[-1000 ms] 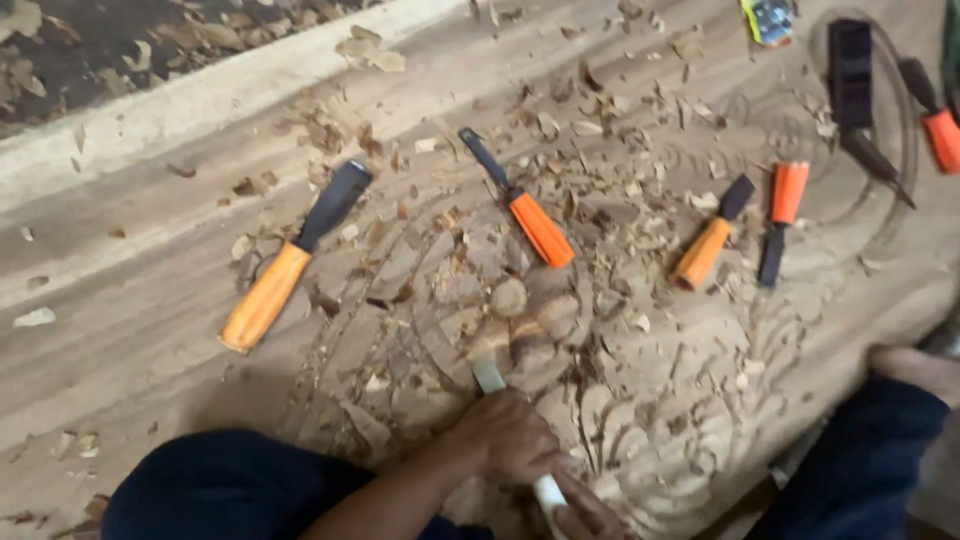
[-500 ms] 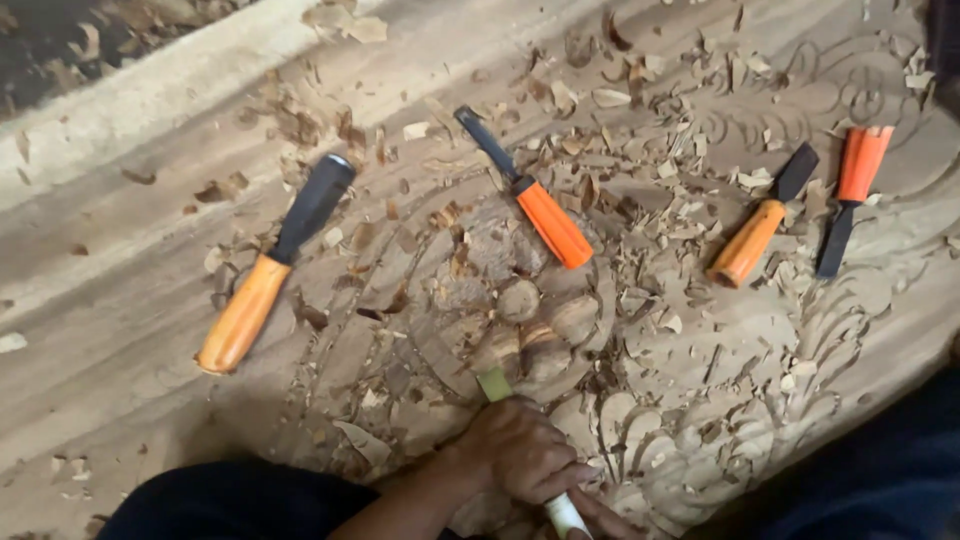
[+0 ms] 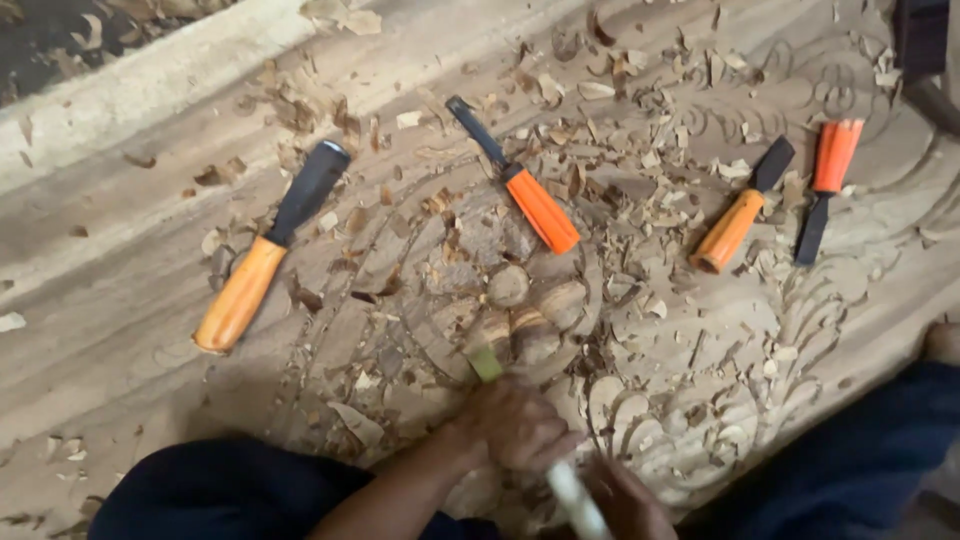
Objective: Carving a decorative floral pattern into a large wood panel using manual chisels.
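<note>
My left hand (image 3: 515, 425) is closed around a chisel (image 3: 486, 363). Its narrow blade tip rests on the rounded petals of a flower carving (image 3: 520, 310) in the big wooden panel (image 3: 120, 290). A white handle end (image 3: 575, 495) sticks out behind that hand. My right hand (image 3: 625, 500) lies against this white end at the bottom edge, mostly cut off, so its grip is unclear. Dark blue sleeves or trouser legs (image 3: 230, 495) frame both hands.
Loose chisels with orange handles lie on the panel: a wide one (image 3: 262, 250) at left, one (image 3: 520, 185) above the flower, two (image 3: 742, 205) (image 3: 825, 185) at right. Wood shavings (image 3: 640, 120) cover the surface. A pale raised edge (image 3: 150, 80) runs along the upper left.
The view has drawn closer and shifted, so the far-right tools have dropped out of frame. My left hand stays on the chisel at the flower, with only slight movement.
</note>
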